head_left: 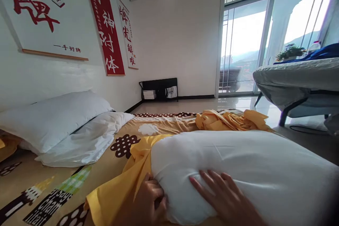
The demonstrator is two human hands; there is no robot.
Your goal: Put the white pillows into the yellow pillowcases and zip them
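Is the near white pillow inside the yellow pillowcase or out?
Mostly out: yellow pillowcase covers only the near end of white pillow.

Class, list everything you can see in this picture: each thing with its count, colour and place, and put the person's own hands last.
White pillow: 1, white, front centre, under both hands.
Yellow pillowcase: 1, yellow, beside the white pillow's left end.
Bare pillows: 2, white, stacked at left by the wall.
Patterned sheet: 1, tan with brown-and-white spots, spread under everything.
Yellow cloth: 1, yellow, crumpled behind the white pillow.
Wall scrolls: 3, two white and one red, on the left wall.
Black shelf: 1, black, far wall.
Grey bed: 1, grey, at right by the window.
Left hand: gripping the yellow pillowcase.
Right hand: flat on the white pillow.
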